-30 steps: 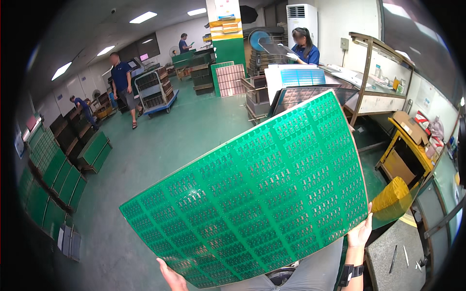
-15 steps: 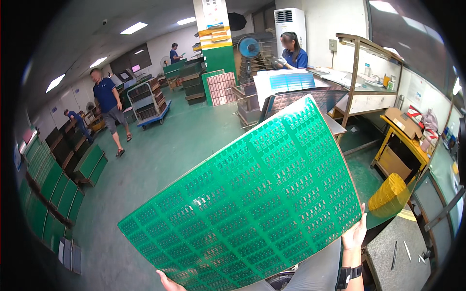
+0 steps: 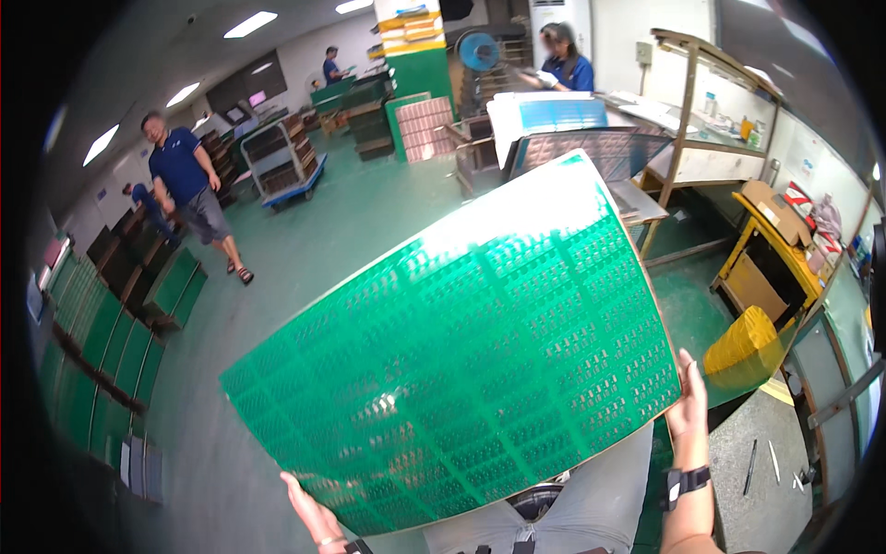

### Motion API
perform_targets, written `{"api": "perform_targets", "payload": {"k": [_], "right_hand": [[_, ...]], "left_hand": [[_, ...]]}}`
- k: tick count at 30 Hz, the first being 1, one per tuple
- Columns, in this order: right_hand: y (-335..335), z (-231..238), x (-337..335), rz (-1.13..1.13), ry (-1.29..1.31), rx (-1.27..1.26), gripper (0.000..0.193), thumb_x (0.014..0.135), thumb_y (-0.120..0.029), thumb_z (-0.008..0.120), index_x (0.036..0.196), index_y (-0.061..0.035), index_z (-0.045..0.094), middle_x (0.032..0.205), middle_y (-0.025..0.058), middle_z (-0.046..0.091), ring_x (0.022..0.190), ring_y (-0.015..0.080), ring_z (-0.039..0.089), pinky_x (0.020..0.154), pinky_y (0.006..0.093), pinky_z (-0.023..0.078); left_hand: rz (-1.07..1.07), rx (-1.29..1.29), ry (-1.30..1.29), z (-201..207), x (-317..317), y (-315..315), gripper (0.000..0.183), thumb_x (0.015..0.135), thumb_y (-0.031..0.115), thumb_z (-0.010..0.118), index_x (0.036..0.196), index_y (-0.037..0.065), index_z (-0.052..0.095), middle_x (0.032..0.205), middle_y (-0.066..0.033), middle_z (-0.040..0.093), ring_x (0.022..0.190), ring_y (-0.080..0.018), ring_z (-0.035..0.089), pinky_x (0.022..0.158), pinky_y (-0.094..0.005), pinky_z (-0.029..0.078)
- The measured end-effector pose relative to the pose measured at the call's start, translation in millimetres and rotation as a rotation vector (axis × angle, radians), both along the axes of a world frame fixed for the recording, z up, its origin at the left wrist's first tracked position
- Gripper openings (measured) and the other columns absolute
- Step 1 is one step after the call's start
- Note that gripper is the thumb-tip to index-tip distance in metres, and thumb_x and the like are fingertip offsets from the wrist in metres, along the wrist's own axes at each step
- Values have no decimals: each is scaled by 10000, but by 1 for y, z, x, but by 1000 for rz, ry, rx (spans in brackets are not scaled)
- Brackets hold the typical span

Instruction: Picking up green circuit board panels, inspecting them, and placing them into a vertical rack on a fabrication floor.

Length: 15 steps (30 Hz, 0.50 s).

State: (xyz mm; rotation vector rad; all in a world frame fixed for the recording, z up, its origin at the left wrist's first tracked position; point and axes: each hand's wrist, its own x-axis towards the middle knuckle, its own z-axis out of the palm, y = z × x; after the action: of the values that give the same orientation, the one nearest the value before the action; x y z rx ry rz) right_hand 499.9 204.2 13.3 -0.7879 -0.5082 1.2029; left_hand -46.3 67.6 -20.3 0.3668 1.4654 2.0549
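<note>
A large green circuit board panel (image 3: 461, 369) is held up tilted in front of me, its face covered with rows of small printed patterns. White glare washes over its upper part. My left hand (image 3: 312, 510) grips the lower left edge, thumb showing along the rim and the other fingers hidden behind. At the right edge, my right hand (image 3: 688, 397) holds the panel near its lower corner, with most fingers out of sight behind it. A dark band circles my right wrist.
To the right, a speckled grey worktop (image 3: 757, 462) carries a black pen (image 3: 749, 467) and a white tool. A yellow roll (image 3: 741, 349) stands by a yellow bench (image 3: 775, 245). Green panels (image 3: 88, 342) are racked at left. A person (image 3: 189, 175) walks there; another person (image 3: 568, 69) works beyond the panel.
The panel has tipped so that bright glare now covers its top. Both hands have risen slightly with it. The walking person has come closer, and the far worker has leaned over.
</note>
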Motion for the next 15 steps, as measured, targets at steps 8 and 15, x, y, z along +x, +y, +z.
{"api": "perform_targets", "payload": {"k": [8, 15], "right_hand": [[56, 50, 5, 274, -670, -165, 458, 916, -373, 456, 1203, -17, 494, 738, -13, 598, 551, 43, 508, 479, 149, 382], [84, 57, 11, 174, -623, -15, 366, 859, -121, 552, 1201, -6, 492, 947, 1, 603, 728, 34, 517, 638, 180, 417]], "left_hand": [[-87, -113, 97, 31, -13, 10, 457, 932, 396, 419, 1102, -9, 546, 1062, -63, 581, 932, -142, 535, 830, -292, 419], [-223, 82, 295, 49, -5, 17, 302, 934, 271, 456, 1066, 11, 533, 1021, -36, 573, 941, -105, 513, 848, -247, 384]]}}
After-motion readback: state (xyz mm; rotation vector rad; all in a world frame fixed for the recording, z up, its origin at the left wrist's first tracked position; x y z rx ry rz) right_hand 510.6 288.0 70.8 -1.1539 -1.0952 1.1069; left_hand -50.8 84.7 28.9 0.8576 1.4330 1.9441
